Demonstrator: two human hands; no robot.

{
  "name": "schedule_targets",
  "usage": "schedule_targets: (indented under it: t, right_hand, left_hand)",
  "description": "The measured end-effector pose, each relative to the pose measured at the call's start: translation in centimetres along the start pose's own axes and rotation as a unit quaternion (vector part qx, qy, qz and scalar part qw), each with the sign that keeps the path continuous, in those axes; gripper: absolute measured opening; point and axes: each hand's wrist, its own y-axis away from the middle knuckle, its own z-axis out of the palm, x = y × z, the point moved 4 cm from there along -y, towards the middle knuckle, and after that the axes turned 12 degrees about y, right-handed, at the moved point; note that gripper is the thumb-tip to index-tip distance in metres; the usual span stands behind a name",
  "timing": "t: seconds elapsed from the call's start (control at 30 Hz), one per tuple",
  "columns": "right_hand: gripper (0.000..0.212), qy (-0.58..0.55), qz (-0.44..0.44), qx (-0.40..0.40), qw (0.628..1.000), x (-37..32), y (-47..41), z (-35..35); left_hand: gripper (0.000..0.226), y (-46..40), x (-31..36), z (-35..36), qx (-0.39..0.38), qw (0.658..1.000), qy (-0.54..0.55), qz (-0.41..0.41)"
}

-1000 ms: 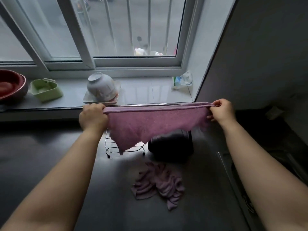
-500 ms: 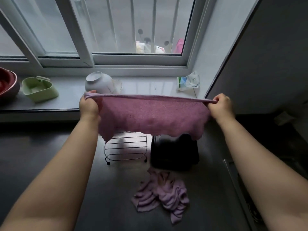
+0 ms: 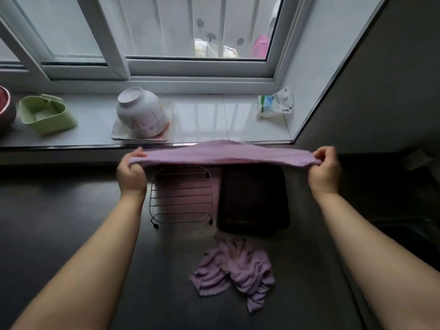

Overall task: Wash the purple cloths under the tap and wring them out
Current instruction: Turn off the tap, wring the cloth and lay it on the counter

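Change: held cloth (image 3: 226, 153), hanging as a sheet half a second ago, now lies nearly flat and edge-on, lower over the rack (image 3: 181, 196) and tray (image 3: 253, 198).
Left hand (image 3: 132, 173): closed on the cloth's left end.
Right hand (image 3: 325, 170): pinching its right end; cloth taut between both.
Second cloth (image 3: 234, 267): crumpled on the tabletop (image 3: 71, 210), just in front of the tray.
Tap: not in view.
Risk, slip: a pinch on wet fabric may give, dropping one end onto the rack.
Risk, snag: lowered carelessly, the cloth could catch the rack's wires.
Risk, sill: a forward swing might strike the bowl (image 3: 142, 115).
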Motion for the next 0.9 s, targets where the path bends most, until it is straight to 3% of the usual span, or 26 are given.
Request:
schedule_targets:
  t: [0.07, 0.2, 0.33, 0.5, 0.57, 0.67, 0.73, 0.8, 0.87, 0.9]
  right_hand:
    - [0.019, 0.089, -0.048, -0.057, 0.993, 2.1, 2.6, 1.0]
    - [0.027, 0.236, -0.153, -0.178, 0.943, 5.0, 7.5, 2.6]
    - [0.026, 0.293, -0.123, -0.228, 0.920, 6.4, 10.1, 2.5]
    - [0.034, 0.342, -0.161, -0.203, 0.903, 7.6, 12.7, 2.4]
    - [0.031, 0.368, -0.157, -0.249, 0.882, 8.2, 13.6, 2.7]
    - [0.035, 0.412, -0.137, -0.337, 0.835, 9.4, 14.6, 3.4]
    - [0.037, 0.431, -0.120, -0.371, 0.814, 10.0, 15.1, 3.7]
    - [0.033, 0.394, -0.038, -0.330, 0.857, 10.2, 14.7, 3.6]
    - [0.031, 0.271, 0.119, -0.244, 0.923, 9.6, 13.6, 3.7]
    - [0.032, 0.192, 0.187, -0.223, 0.937, 9.0, 12.9, 4.3]
  left_hand:
    - [0.050, 1.9, -2.5, -1.2, -0.025, 0.994, -0.105, -0.016]
    - [0.046, 4.9, -6.3, -3.8, -0.072, 0.971, -0.227, -0.034]
    - [0.051, 6.3, -8.4, -6.0, -0.047, 0.966, -0.245, -0.072]
    - [0.027, 7.1, -10.7, -7.8, -0.084, 0.932, -0.351, -0.015]
    - [0.031, 7.1, -12.1, -8.1, -0.127, 0.902, -0.411, -0.024]
    - [0.036, 7.4, -13.8, -9.1, -0.158, 0.843, -0.504, -0.102]
    - [0.036, 7.5, -14.4, -9.8, -0.143, 0.836, -0.514, -0.128]
    - [0.038, 7.2, -13.7, -9.6, -0.079, 0.869, -0.475, -0.113]
    - [0.041, 6.4, -12.5, -8.6, -0.015, 0.908, -0.407, -0.101]
    - [0.042, 5.8, -12.2, -7.6, -0.017, 0.921, -0.374, -0.103]
